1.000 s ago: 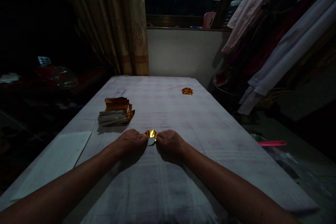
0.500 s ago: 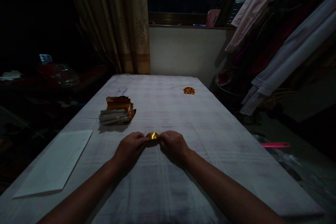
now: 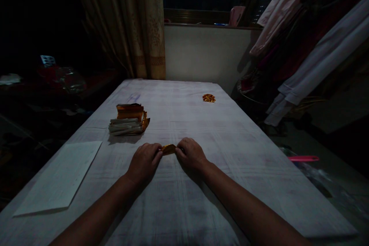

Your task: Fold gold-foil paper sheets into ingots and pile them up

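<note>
A small folded piece of gold foil paper [image 3: 168, 149] is stretched between my two hands, low over the middle of the table. My left hand [image 3: 145, 161] pinches its left end between thumb and fingers. At the other end my right hand [image 3: 190, 153] is closed on it the same way; its fingertips are partly hidden. Beyond my left hand lies a stack of gold foil papers [image 3: 128, 121], bent over so that pale backs and gold faces both show. Several folded gold foil pieces [image 3: 209, 98] rest in a small heap near the far right corner.
A white sheet, perhaps card or paper [image 3: 62, 177], lies along the left edge of the cloth-covered table [image 3: 184, 207]. Hanging clothes [image 3: 311, 61] crowd the right side. A curtain [image 3: 138, 27] hangs behind, and a pink cup [image 3: 236, 16] stands on the windowsill.
The foil piece has tilted between my hands: its bright faceted face has given way to a darker, curved side. Both hands have turned slightly and still grip its ends.
</note>
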A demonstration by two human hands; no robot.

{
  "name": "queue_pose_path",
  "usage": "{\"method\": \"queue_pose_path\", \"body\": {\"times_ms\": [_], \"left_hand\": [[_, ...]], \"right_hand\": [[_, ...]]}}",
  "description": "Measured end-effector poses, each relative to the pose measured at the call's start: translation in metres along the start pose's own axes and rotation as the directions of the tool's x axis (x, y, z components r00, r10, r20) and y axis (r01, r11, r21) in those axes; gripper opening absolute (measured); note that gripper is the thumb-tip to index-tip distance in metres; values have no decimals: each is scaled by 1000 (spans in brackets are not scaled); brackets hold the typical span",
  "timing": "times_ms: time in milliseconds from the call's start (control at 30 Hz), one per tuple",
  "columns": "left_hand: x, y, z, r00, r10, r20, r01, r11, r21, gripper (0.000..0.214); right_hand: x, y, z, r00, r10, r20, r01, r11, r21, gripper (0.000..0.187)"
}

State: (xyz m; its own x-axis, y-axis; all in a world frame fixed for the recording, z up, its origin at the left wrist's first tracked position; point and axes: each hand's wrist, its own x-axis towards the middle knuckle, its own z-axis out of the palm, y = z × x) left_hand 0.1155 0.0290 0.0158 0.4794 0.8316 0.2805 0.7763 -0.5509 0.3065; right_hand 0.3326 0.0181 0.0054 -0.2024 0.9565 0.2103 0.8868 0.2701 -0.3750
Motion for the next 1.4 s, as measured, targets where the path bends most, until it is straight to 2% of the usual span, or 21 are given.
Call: {"method": "queue_pose_path", "body": {"times_ms": [467,733,900,967,1033,1100,1167,1300,1400], "left_hand": [[4,1,7,998,-66,14,66,998,4,15],[4,-2,7,1000,-13,25,13,1000,-21,14],[4,-4,10,1000,4,-27,-4,1000,-14,23],[3,-5,11,1000,16,-27,-16,1000,-2,26],[3,-5,12,1000,22,-8,-22,1000,10,27],[3,-5,13,1000,25,-3,-25,1000,15,28],[3,-5,13,1000,28,-13,-27,1000,14,30],[0,-8,14,999,40,-27,-39,999,19,32],[-1,-10,15,998,64,-23,-63,997,43,33]], "right_hand": [[7,-15,-6,987,158,27,-156,984,-87,10],[10,-12,-5,980,194,44,-190,978,-82,15],[10,-10,-3,982,189,29,-186,979,-88,21],[8,-11,-1,988,157,-2,-157,984,-84,25],[4,-14,2,999,38,-17,-39,996,-74,31],[0,-17,5,991,-134,19,135,989,-63,40],[-5,-22,6,967,-234,103,239,970,-48,50],[-7,-25,4,946,-199,258,215,976,-37,62],[-6,-20,-1,945,-130,299,151,987,-50,64]]}}
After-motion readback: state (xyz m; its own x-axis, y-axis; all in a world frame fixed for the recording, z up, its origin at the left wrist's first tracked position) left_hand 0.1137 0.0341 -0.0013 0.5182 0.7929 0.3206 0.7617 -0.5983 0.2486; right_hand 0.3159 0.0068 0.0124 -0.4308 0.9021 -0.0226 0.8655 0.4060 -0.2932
